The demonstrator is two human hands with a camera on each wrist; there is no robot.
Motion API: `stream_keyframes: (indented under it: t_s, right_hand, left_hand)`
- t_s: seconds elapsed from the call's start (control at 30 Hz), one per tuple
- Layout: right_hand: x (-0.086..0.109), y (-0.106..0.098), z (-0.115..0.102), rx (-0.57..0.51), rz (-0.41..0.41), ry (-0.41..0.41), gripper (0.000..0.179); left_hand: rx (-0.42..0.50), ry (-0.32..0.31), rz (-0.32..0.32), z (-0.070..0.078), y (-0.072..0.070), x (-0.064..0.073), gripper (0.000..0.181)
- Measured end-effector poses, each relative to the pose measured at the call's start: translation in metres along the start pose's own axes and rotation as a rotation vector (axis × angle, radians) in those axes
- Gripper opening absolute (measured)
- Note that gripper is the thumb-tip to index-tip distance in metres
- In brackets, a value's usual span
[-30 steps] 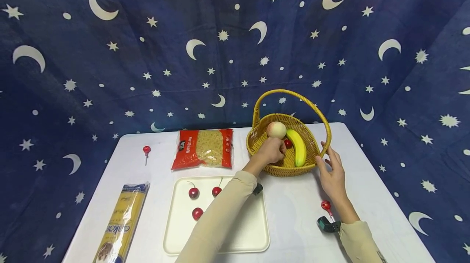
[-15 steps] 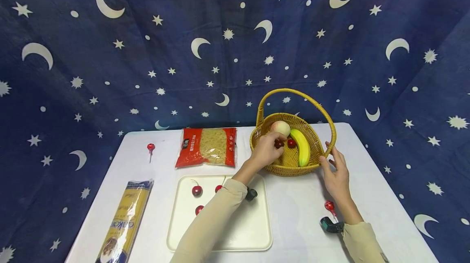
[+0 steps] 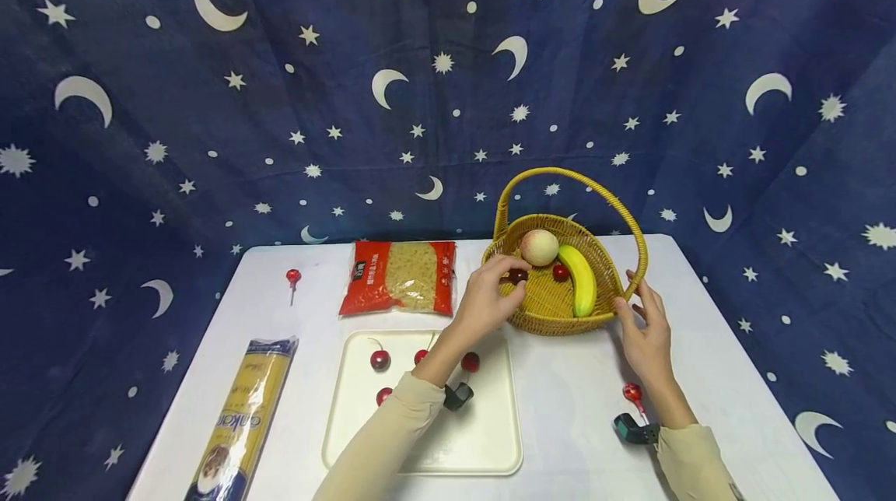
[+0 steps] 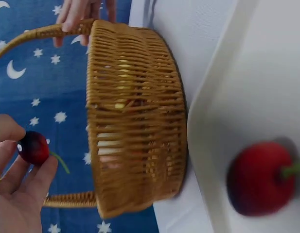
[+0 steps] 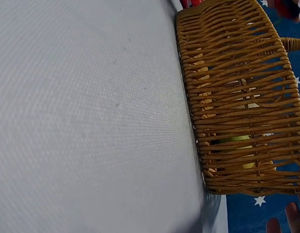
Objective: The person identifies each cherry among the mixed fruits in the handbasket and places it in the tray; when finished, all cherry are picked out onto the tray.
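A dark red cherry (image 4: pixel 34 148) with a green stem is pinched between the thumb and fingers of my left hand (image 3: pixel 486 297), over the left part of the yellow wicker basket (image 3: pixel 549 324). Inside the basket lie a peach (image 3: pixel 540 248), another red cherry (image 3: pixel 561 272) and a banana (image 3: pixel 579 281). My right hand (image 3: pixel 645 330) holds the basket handle (image 3: pixel 640 252) near its right base, thumb on the near side and fingers behind. In the left wrist view the pinched cherry appears above the basket's rim, apart from it.
Several cherries (image 3: pixel 380 360) lie on a cream tray (image 3: pixel 490 464) under my left forearm. Behind it is a red bag of pasta (image 3: pixel 399 277). A yellow spaghetti packet (image 3: pixel 241 419) and a lollipop (image 3: pixel 292 277) lie left; another lollipop (image 3: pixel 633 394) is by my right wrist.
My left hand has drawn back leftward and up from inside the basket, bringing the cherry into sight. The right hand keeps its place on the handle. The head view has shifted slightly.
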State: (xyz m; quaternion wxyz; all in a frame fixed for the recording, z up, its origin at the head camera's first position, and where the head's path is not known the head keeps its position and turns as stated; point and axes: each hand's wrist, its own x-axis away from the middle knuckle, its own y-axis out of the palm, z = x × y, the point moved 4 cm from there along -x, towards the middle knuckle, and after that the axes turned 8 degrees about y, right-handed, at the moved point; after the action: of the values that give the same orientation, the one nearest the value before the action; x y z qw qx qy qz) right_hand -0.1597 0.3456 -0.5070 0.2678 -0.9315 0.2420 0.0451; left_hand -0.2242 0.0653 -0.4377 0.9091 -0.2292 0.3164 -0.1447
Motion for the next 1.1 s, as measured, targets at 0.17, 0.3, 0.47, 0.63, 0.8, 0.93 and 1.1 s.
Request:
stream_keyframes:
  t_s: [0.17,0.3,0.47,0.63,0.8,0.93,1.1]
  right_hand:
    - [0.0,0.0,-0.001,-0.006,0.004,-0.001,0.055]
    - [-0.002,0.001,0.0,-0.009,0.003,0.001,0.055]
    - [-0.002,0.001,0.0,-0.013,0.0,0.004,0.054]
    - [-0.002,0.001,0.001,-0.003,0.003,0.009,0.055]
    - [-0.002,0.0,0.0,-0.001,0.007,0.003,0.056]
    - [-0.001,0.0,-0.001,-0.005,0.004,0.008,0.056]
    - [0.0,0.001,-0.002,-0.001,-0.002,0.021,0.056]
  left_hand:
    - [0.061,-0.007,0.074,-0.002,-0.021,0.025,0.02]
    - [0.081,-0.039,0.146,-0.003,-0.042,0.047,0.019]
    - [0.055,-0.082,0.244,-0.002,-0.074,0.078,0.02]
    - [-0.021,-0.108,0.323,-0.002,-0.099,0.111,0.022]
    - [-0.143,-0.097,0.349,-0.001,-0.108,0.142,0.024]
    - [-0.273,-0.062,0.323,0.0,-0.105,0.162,0.026]
    - [-0.314,-0.092,0.268,0.0,-0.096,0.179,0.029]
